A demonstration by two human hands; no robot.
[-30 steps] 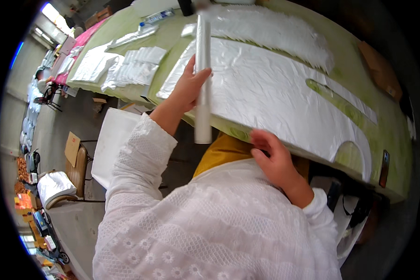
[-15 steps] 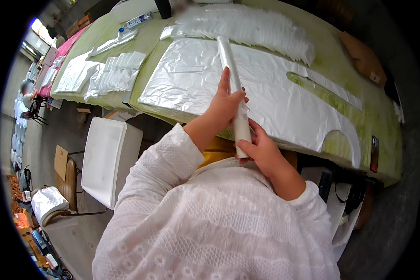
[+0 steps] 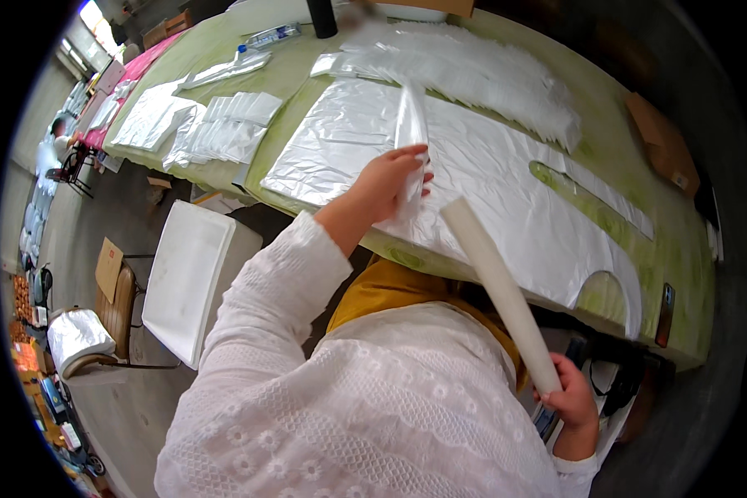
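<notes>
In my left hand (image 3: 394, 183) is a narrow, folded clear plastic bag (image 3: 412, 116), gripped near its lower end and standing up over the table edge. My right hand (image 3: 571, 394), low at the right, is wrapped round the bottom end of a pale, flat-looking tube (image 3: 502, 290). The tube slants up to the left, its upper end apart from my left hand. Beneath both lies a large stack of thin white plastic bags (image 3: 490, 174) with cut-out handles, spread flat on the green tablecloth (image 3: 606, 295).
Behind the stack lies a long fanned row of folded plastic packets (image 3: 481, 70). More packets (image 3: 232, 124) lie to the left, near a water bottle (image 3: 272, 36) and a black cylinder (image 3: 322, 18). A phone (image 3: 665, 315) rests at the right edge. A white foam box (image 3: 191, 278) stands below left.
My right hand has drawn the pale tube down and right, out of the clear plastic. The plastic stays in my left hand, now looking flatter.
</notes>
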